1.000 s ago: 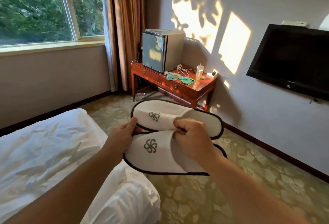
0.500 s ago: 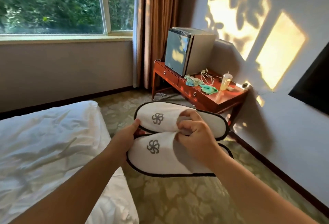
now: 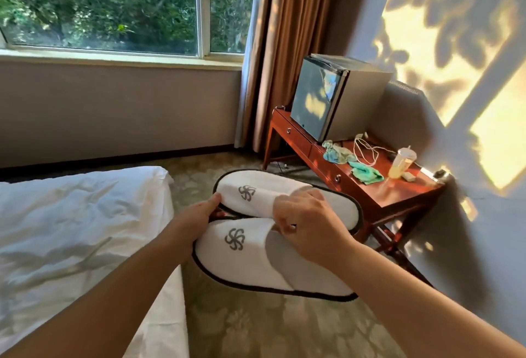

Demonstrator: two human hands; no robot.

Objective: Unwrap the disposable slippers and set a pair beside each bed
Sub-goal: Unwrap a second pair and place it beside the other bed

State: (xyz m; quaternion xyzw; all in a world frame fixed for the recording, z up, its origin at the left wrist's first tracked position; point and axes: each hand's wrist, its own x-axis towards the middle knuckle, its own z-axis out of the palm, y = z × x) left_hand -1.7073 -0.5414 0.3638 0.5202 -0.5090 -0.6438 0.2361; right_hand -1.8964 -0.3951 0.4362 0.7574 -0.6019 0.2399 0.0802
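Note:
Two white slippers with black edging and a grey pinwheel logo are held in the air over the carpet, side by side. The far slipper (image 3: pixel 256 192) and the near slipper (image 3: pixel 242 255) show no wrapper. My left hand (image 3: pixel 196 215) grips their toe ends, thumb on the far one. My right hand (image 3: pixel 307 227) pinches the open edges of the uppers where the two meet. A bed (image 3: pixel 71 229) with crumpled white linen lies at the left, just beside the slippers.
A wooden side table (image 3: pixel 378 198) stands against the right wall with a small fridge (image 3: pixel 321 99), green cloths, a white cable and a drink cup (image 3: pixel 401 163). Window and brown curtain (image 3: pixel 284 44) are behind. Patterned carpet (image 3: pixel 270 329) runs between bed and wall.
My view has swung left, so the TV has left the frame and the window fills more. Both hands keep holding the slippers; my right fingers shifted slightly on the uppers.

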